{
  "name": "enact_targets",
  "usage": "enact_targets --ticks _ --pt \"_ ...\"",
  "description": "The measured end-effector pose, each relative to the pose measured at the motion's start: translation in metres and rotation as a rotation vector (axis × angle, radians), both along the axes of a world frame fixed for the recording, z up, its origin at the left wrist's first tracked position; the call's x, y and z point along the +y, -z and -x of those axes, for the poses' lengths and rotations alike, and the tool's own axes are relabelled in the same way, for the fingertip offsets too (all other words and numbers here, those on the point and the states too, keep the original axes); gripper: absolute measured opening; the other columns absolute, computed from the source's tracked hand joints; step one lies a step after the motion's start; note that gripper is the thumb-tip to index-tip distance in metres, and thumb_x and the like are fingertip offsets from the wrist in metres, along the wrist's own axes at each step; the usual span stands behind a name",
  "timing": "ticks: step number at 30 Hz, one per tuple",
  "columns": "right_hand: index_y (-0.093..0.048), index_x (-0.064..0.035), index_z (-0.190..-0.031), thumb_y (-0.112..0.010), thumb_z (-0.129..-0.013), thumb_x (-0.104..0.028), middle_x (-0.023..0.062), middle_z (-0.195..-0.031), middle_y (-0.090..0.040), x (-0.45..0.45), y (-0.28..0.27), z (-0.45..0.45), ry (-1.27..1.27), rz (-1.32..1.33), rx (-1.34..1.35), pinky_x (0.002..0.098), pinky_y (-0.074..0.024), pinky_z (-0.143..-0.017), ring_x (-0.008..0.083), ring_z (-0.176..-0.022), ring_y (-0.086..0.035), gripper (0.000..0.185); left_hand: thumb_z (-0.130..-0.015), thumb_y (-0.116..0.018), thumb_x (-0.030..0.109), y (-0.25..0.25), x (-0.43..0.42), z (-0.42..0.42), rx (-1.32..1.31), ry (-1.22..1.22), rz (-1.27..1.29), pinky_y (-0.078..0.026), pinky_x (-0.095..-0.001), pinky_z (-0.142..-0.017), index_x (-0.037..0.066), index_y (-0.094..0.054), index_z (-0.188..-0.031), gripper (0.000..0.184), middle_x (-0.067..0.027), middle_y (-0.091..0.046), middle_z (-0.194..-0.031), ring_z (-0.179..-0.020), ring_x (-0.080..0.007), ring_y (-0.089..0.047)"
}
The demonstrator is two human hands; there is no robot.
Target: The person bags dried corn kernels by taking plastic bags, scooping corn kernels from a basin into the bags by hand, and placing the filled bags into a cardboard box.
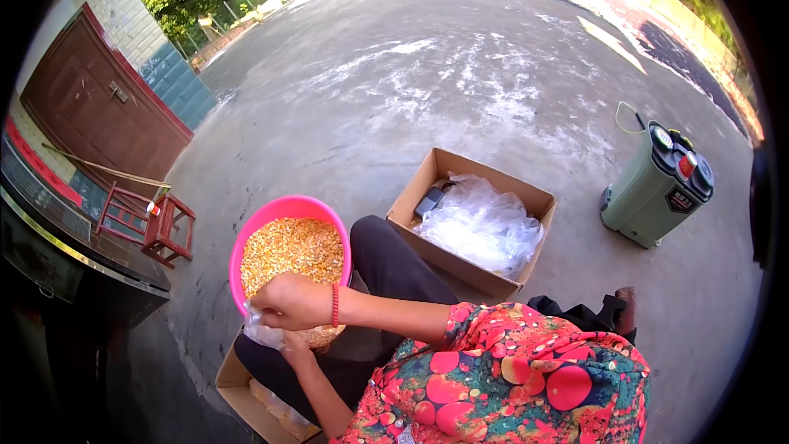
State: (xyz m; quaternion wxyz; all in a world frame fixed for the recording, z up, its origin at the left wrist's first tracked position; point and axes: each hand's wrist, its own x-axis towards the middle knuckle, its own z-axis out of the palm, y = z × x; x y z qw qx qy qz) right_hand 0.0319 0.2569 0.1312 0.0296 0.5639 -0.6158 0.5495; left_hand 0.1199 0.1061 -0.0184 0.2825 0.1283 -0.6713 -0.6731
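Note:
My right hand [289, 300], with a red beaded bracelet at the wrist, is closed with bent fingers at the top of a small clear plastic bag [261, 332]. Just below it, my left hand [296, 347] grips the same bag, its fingers partly hidden by the plastic. Both hands are at the near rim of a pink basin [237, 267] filled with yellow corn kernels [292, 251]. What the bag contains is hard to make out.
A cardboard box [460, 265] holds crumpled clear plastic bags [485, 226] and a dark object. Another cardboard box [238, 399] stands beside my leg, with filled bags inside. A green sprayer tank [645, 193] is on the right; a red wooden chair [168, 228] is on the left.

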Motion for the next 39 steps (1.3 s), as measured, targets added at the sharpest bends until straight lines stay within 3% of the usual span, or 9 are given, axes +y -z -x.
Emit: enact_targets --ticks 5,8,12,15,20,30,32,37,39 --pt "-0.059 -0.0012 -0.104 -0.067 -0.076 -0.011 0.0083 -0.088 -0.063 0.015 0.032 0.027 -0.152 0.035 -0.388 0.0336 -0.0501 -0.073 0.0188 -0.083 -0.062 0.03 -0.092 -0.05 0.036 -0.027 -0.003 -0.012 0.193 -0.084 -0.202 -0.045 -0.0353 -0.087 0.001 -0.05 -0.115 0.042 -0.0131 -0.056 -0.109 -0.103 -0.0229 -0.054" --pt "-0.04 -0.0021 -0.13 -0.072 -0.071 -0.021 0.0176 -0.124 -0.049 0.009 0.058 0.032 -0.082 -0.091 -0.051 0.0379 -0.0375 -0.098 0.0309 -0.117 -0.046 0.07 -0.097 -0.035 0.041 -0.064 0.017 -0.013 0.067 -0.189 -0.199 -0.044 -0.0357 -0.09 0.001 -0.05 -0.117 0.047 -0.0138 -0.054 -0.116 -0.108 -0.0233 -0.051" --pt "-0.039 0.0017 -0.128 -0.076 -0.062 -0.027 0.0215 -0.119 -0.048 -0.014 0.086 0.013 -0.161 -0.047 -0.076 0.0414 -0.0381 -0.095 0.0347 -0.112 -0.046 0.08 -0.097 -0.036 0.035 -0.084 0.045 -0.005 0.061 -0.128 0.043 -0.039 -0.0378 -0.096 -0.004 -0.049 -0.121 0.048 -0.015 -0.046 -0.128 -0.116 -0.0239 -0.046" --pt "-0.045 -0.0011 -0.126 -0.072 -0.07 -0.023 0.018 -0.123 -0.05 -0.033 0.101 0.007 -0.404 -0.067 -0.026 0.0399 -0.0368 -0.098 0.0319 -0.115 -0.047 0.066 -0.083 -0.053 0.029 -0.102 0.056 -0.005 -0.067 -0.176 0.884 -0.03 -0.0453 -0.103 0.007 -0.051 -0.126 0.048 -0.0158 -0.034 -0.139 -0.129 -0.0307 -0.033" --pt "-0.047 -0.0011 -0.124 -0.064 -0.076 -0.014 0.0162 -0.12 -0.052 -0.02 0.113 -0.011 -0.451 -0.2 -0.199 0.0378 -0.0376 -0.097 0.0287 -0.113 -0.049 0.053 -0.066 -0.068 0.03 -0.111 0.058 -0.018 -0.319 -0.166 1.291 -0.019 -0.049 -0.108 0.017 -0.06 -0.12 0.056 -0.0144 -0.035 -0.139 -0.131 -0.036 -0.029" --pt "-0.055 -0.0015 -0.115 -0.054 -0.089 -0.01 0.0063 -0.11 -0.059 0.017 0.089 -0.027 -0.49 -0.236 -0.294 0.0309 -0.0442 -0.086 0.0158 -0.102 -0.054 0.028 -0.079 -0.07 0.026 -0.106 0.045 -0.045 -0.082 0.345 0.372 -0.037 -0.0332 -0.097 0.0 -0.052 -0.119 0.051 -0.0103 -0.055 -0.121 -0.11 -0.0186 -0.049" --pt "-0.056 -0.0034 -0.114 -0.057 -0.088 -0.01 0.0065 -0.109 -0.059 0.03 0.102 -0.025 -0.379 -0.169 -0.229 0.0307 -0.0452 -0.085 0.0165 -0.101 -0.055 0.027 -0.07 -0.079 0.026 -0.11 0.043 -0.046 0.128 0.47 0.191 -0.035 -0.0321 -0.1 0.001 -0.037 -0.134 0.08 -0.0109 -0.05 -0.125 -0.115 -0.0193 -0.046" --pt "-0.053 -0.0042 -0.118 -0.057 -0.087 -0.014 0.011 -0.117 -0.053 0.039 0.076 -0.015 -0.438 -0.09 -1.151 0.0345 -0.0378 -0.097 0.0229 -0.112 -0.049 0.033 -0.065 -0.083 0.024 -0.084 0.05 -0.037 0.382 0.493 0.063 -0.036 -0.0321 -0.1 0.003 -0.033 -0.137 0.091 -0.0107 -0.051 -0.125 -0.117 -0.0189 -0.047" --pt "-0.053 -0.0047 -0.115 -0.061 -0.083 -0.016 0.0104 -0.115 -0.054 0.019 0.022 -0.018 -0.466 -0.12 -0.387 0.0352 -0.0393 -0.095 0.0234 -0.109 -0.05 0.035 -0.065 -0.083 0.023 -0.097 0.045 -0.047 0.11 0.611 0.057 -0.038 -0.0321 -0.099 0.002 -0.039 -0.132 0.083 -0.0096 -0.054 -0.12 -0.115 -0.0187 -0.049"
